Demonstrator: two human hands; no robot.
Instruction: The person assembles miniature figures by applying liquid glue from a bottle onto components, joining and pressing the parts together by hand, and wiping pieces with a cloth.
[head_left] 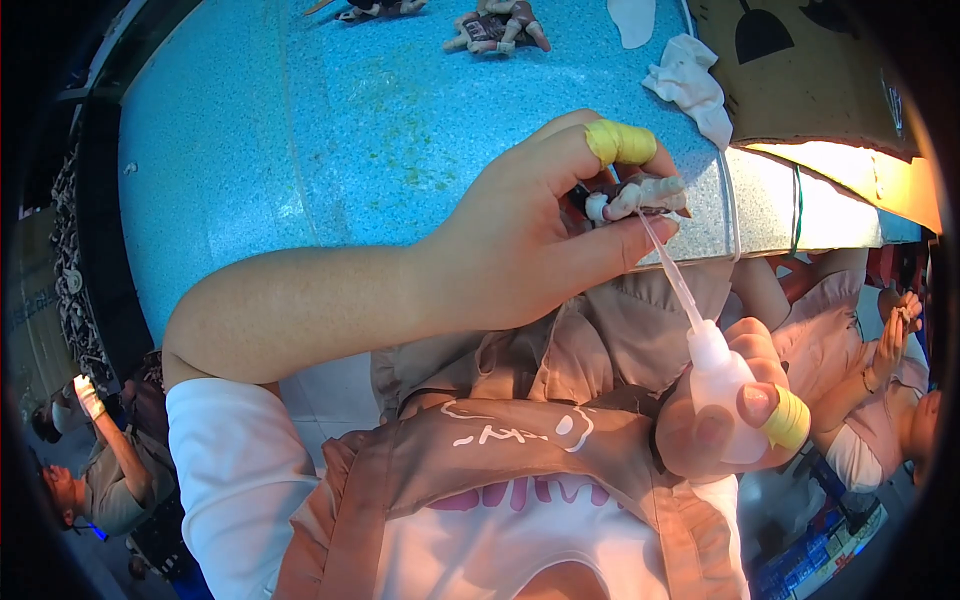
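My left hand [540, 235] pinches a small toy figure part [640, 195] between thumb and fingers, just above the near edge of the blue speckled table [300, 150]. Yellow tape wraps its index finger. My right hand [725, 420] squeezes a small translucent dropper bottle [715, 375], also with yellow tape on one finger. The bottle's long thin nozzle [670, 270] points up and its tip touches the figure part.
Two more small toy figures [498, 28] lie at the table's far edge. A crumpled white cloth [690, 85] rests beside a brown cardboard box [800, 70]. Other people sit at the right [880, 370] and lower left [100, 460].
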